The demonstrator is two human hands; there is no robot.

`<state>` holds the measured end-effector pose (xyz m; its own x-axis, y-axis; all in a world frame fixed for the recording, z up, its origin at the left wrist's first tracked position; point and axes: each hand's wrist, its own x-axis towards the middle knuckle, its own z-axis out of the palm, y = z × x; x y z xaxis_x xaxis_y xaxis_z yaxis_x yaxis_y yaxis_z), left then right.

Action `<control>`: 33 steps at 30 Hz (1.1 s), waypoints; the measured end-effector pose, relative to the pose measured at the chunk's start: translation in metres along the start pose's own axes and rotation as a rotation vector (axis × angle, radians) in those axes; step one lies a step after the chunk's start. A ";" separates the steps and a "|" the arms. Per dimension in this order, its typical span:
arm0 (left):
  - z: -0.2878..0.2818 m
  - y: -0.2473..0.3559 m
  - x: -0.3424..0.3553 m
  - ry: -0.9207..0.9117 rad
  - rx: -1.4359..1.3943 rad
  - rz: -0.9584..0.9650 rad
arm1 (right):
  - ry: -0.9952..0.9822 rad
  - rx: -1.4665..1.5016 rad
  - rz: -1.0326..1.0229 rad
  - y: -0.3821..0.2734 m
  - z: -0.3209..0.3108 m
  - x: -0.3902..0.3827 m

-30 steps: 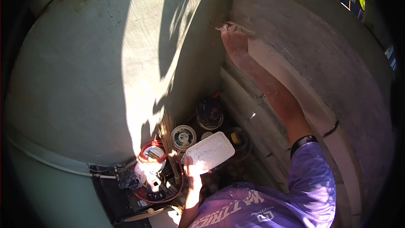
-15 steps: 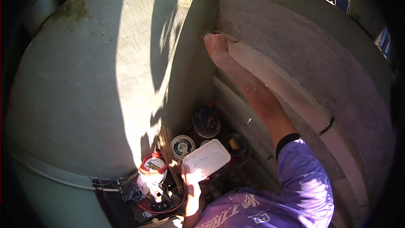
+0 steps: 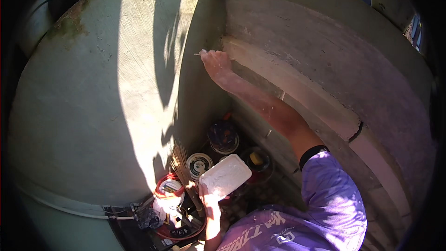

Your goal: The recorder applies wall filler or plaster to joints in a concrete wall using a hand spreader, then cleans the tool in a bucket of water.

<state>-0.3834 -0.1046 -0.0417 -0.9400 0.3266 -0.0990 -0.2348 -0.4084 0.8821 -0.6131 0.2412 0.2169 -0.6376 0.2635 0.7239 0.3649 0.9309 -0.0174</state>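
Note:
My right hand (image 3: pixel 216 62) is closed on a thin scraper (image 3: pixel 197 54), raised at the inside corner between the green wall (image 3: pixel 79 102) and the pinkish plastered wall (image 3: pixel 297 32), just left of the pale ledge (image 3: pixel 288 79). My fingers hide most of the tool. My left hand (image 3: pixel 208 195) holds a white rectangular tray (image 3: pixel 225 174) with pale paste in it, low and tilted, above the pots and tubs in the corner.
A straw broom (image 3: pixel 181 158), a white lidded tub (image 3: pixel 200 165), a dark round container (image 3: pixel 222 135), a bucket with something yellow (image 3: pixel 255 159) and red hose (image 3: pixel 168 176) crowd the floor. A white pipe (image 3: pixel 69 211) runs along the left wall's foot. The ledge has a crack.
My right hand has come down and left from the top of the ledge toward the corner. The tray in my left hand has hardly moved; the view has shifted a little.

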 end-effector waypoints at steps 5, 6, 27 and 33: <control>-0.020 -0.019 0.012 -0.017 -0.010 -0.043 | 0.137 -0.404 -0.332 0.029 0.006 -0.044; -0.022 -0.020 0.014 -0.001 0.003 -0.034 | -0.073 -0.534 -0.300 0.040 0.006 -0.054; -0.007 0.011 -0.023 -0.055 0.106 -0.175 | 0.034 0.246 -0.021 0.096 -0.116 -0.127; 0.014 0.046 -0.053 -0.099 0.085 -0.214 | 0.088 -0.139 0.057 0.083 -0.139 -0.126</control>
<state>-0.3405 -0.1285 0.0109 -0.8414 0.4815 -0.2454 -0.3998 -0.2489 0.8822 -0.4078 0.2500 0.2201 -0.5535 0.2856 0.7824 0.4926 0.8697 0.0311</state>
